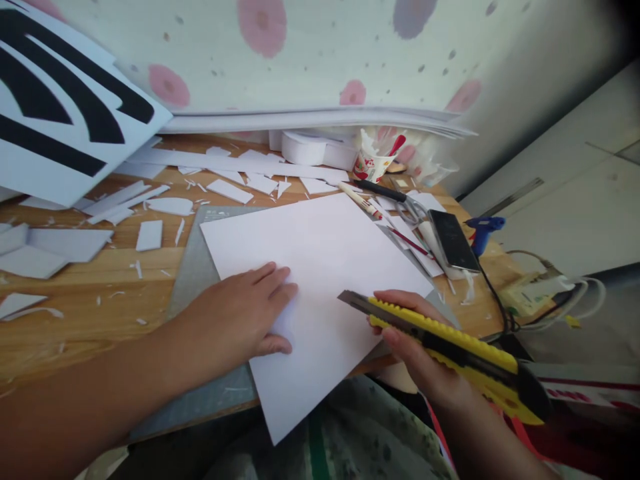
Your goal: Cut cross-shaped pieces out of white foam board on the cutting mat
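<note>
A white foam-like sheet (330,247) lies at a slant over a grey cutting mat (193,267), its near corner jutting past the table edge. My left hand (250,310) rests flat on the left part of the sheet, fingers stretched out and pointing right. In my right hand (415,347) is a yellow and black utility knife (450,347), held above the sheet's right side. Its blade is out and points left, toward my left hand. Whether the blade tip touches the sheet I cannot tell.
White offcuts (230,190) litter the wooden table (125,270). A white board with black shapes (65,100) leans at the left. Toward the right are a paper cup (371,163), scissors (387,193), a pen (360,201), a phone (453,240), a blue glue gun (483,230) and a power strip (530,290).
</note>
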{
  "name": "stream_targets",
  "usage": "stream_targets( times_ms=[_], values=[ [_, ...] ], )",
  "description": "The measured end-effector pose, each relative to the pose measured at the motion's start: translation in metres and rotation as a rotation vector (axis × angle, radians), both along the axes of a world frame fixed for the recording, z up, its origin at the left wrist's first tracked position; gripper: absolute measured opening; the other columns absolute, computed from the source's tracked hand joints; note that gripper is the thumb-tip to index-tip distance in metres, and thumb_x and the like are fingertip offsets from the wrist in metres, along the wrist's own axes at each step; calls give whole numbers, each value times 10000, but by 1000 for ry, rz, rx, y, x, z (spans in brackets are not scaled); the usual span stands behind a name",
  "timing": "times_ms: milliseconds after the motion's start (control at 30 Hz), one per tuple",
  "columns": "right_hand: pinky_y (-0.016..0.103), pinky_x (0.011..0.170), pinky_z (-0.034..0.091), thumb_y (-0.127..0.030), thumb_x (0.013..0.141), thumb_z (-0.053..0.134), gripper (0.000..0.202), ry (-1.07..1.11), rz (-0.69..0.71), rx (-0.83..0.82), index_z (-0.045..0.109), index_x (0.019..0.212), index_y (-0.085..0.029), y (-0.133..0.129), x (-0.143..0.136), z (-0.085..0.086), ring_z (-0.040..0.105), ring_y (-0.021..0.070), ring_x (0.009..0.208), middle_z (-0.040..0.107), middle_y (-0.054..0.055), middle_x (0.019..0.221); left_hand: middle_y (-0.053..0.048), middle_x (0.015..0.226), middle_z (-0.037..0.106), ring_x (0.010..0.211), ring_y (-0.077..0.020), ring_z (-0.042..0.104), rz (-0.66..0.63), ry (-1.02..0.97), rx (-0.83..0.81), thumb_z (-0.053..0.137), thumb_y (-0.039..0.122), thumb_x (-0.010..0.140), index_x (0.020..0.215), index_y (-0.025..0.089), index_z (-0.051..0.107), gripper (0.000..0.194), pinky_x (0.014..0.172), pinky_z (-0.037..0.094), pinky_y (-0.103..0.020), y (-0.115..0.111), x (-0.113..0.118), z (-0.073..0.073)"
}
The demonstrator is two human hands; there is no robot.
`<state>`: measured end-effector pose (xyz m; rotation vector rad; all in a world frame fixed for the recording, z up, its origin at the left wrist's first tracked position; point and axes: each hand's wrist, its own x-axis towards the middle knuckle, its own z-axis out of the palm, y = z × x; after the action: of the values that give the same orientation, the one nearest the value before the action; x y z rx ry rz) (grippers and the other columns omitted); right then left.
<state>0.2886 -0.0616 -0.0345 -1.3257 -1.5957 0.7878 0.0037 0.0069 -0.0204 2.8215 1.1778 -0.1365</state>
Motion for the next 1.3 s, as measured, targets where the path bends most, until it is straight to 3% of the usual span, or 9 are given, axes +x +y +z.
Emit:
stream_targets(
  times_ms=[133,267,433,600,967,1300],
  values=[
    [351,698,610,-354,875,688,344,-24,8,36,659,1208,-273,14,-9,-4,735,246,827,765,63,957,-211,1534,463,1412,-404,436,-1,26,-77,762,553,790,1419,153,547,776,1114,434,-535,4,-5,6],
    [337,808,604,-267,854,700,338,-112,50,49,673,1190,-291,27,-18,4,729,229,920,759,45,1052,-191,1542,462,1417,-402,429,0,16,-71,750,565,796,1422,186,551,759,1113,438,-543,6,-9,4],
    [298,829,608,-215,858,683,277,-146,338,55,707,1129,-268,65,-24,21,738,202,947,775,34,1064,-203,1552,440,1421,-423,415,-14,-8,-56,744,564,799,1454,174,519,795,1108,440,-574,6,-10,-2],
    [294,833,609,-207,862,669,265,-138,525,62,710,1121,-249,95,-26,20,737,184,941,771,33,1077,-198,1559,430,1427,-425,402,18,17,-136,778,525,783,1455,174,520,801,1106,446,-571,9,-5,4],
    [277,843,590,-165,876,668,269,-82,600,88,700,1137,-222,104,-29,13,716,176,923,754,49,1050,-216,1510,488,1390,-451,445,34,-61,-141,874,456,690,1399,165,583,820,1089,464,-583,11,-3,2],
    [274,774,584,-128,885,628,272,-197,695,203,654,1146,-199,109,-30,19,704,170,861,741,55,967,-211,1536,458,1405,-438,430,40,4,-161,832,506,728,1452,153,523,863,1085,474,-565,12,-3,5]
  ],
)
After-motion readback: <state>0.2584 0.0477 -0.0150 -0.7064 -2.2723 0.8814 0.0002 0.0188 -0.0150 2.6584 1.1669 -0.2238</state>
